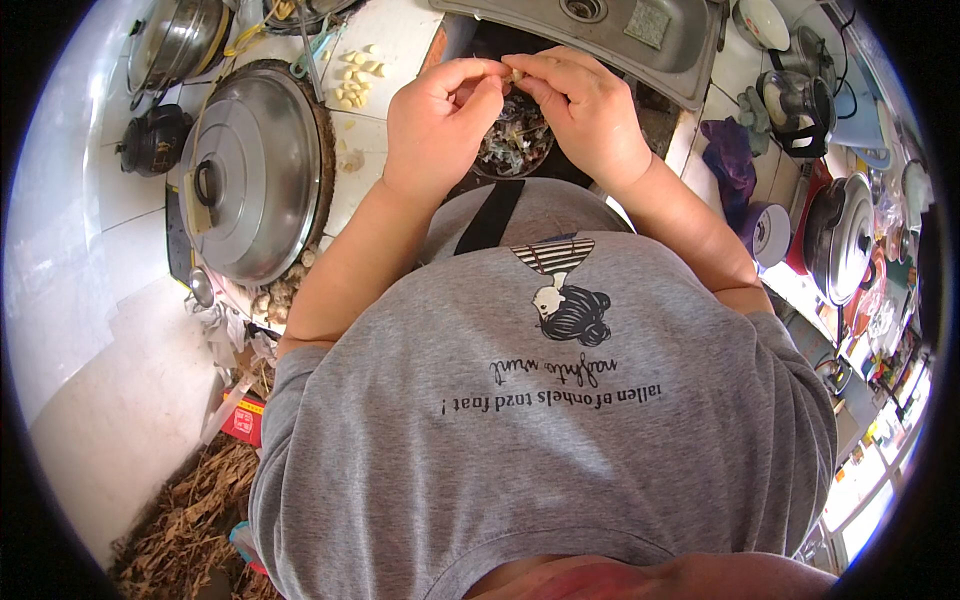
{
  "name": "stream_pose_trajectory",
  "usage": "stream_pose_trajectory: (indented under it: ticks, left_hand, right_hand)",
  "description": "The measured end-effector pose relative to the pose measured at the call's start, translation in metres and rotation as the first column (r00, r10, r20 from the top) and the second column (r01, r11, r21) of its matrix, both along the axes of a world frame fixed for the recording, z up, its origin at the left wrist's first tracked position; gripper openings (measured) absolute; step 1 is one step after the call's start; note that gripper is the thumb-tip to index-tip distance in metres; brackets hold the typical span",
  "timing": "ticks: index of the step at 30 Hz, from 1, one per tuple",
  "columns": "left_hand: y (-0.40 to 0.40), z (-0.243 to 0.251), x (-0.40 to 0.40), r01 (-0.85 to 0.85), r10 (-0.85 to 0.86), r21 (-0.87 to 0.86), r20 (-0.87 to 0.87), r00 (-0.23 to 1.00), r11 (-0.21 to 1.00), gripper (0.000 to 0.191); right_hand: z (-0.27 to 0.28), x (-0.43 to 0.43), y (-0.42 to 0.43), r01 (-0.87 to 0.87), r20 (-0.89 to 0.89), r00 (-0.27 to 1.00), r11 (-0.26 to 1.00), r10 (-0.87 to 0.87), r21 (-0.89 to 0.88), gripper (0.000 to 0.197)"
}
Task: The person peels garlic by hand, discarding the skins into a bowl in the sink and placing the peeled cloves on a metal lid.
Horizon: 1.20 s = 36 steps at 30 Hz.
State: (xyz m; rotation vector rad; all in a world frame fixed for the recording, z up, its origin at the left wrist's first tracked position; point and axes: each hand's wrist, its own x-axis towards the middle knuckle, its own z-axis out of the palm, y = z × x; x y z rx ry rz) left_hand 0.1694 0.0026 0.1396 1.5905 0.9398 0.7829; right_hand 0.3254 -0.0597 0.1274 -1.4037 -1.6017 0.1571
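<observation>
My left hand (pixel 448 112) and my right hand (pixel 589 112) meet at their fingertips over a round bin of scraps (pixel 519 142). Pinched between the two sets of fingers is a small pale garlic clove (pixel 515 76), mostly covered by them. Papery white and purplish peelings fill the bin below. On the white tiled counter (pixel 367 124), left of my left hand, lies a loose group of peeled garlic cloves (pixel 358 78). A few bits of skin sit on the tiles just below that group.
A large lidded wok (pixel 259 172) is set into the counter at left, beside a dark pot (pixel 155 140). The steel sink (pixel 682 56) lies ahead. Rightward are a purple cloth (pixel 729 161), a glass jug (pixel 799 109) and a lidded pot (pixel 844 236). Dry leaves (pixel 195 517) lie low at left.
</observation>
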Motion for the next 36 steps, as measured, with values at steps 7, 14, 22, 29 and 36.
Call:
stream_pose_trajectory:
  ticks: [7,14,22,29,36]
  left_hand:
    - [-0.005,-0.003,0.003,0.012,-0.009,0.137,-0.02,1.0,0.991,0.015]
    - [-0.011,-0.002,0.003,0.017,-0.014,0.092,-0.035,0.999,0.996,0.015]
    - [-0.015,0.003,0.004,0.056,-0.05,0.106,-0.054,0.997,0.993,0.013]
    - [-0.018,0.005,0.005,0.093,-0.091,0.109,-0.019,0.996,0.99,0.005]
    - [-0.017,-0.003,0.008,0.071,-0.074,0.117,0.018,0.997,0.991,0.002]
  right_hand:
    - [0.0,-0.001,-0.004,0.01,0.016,1.0,0.999,-0.011,0.031,0.019]
    - [0.0,0.002,-0.012,-0.016,-0.019,1.0,1.0,0.016,0.011,0.021]
    - [0.001,0.0,-0.014,-0.011,0.045,0.999,0.994,0.006,0.108,0.022]
    - [0.001,-0.002,-0.017,-0.026,0.035,0.999,0.995,0.023,0.098,0.022]
    - [-0.001,-0.006,-0.017,-0.034,0.018,0.999,0.995,0.033,0.097,0.021]
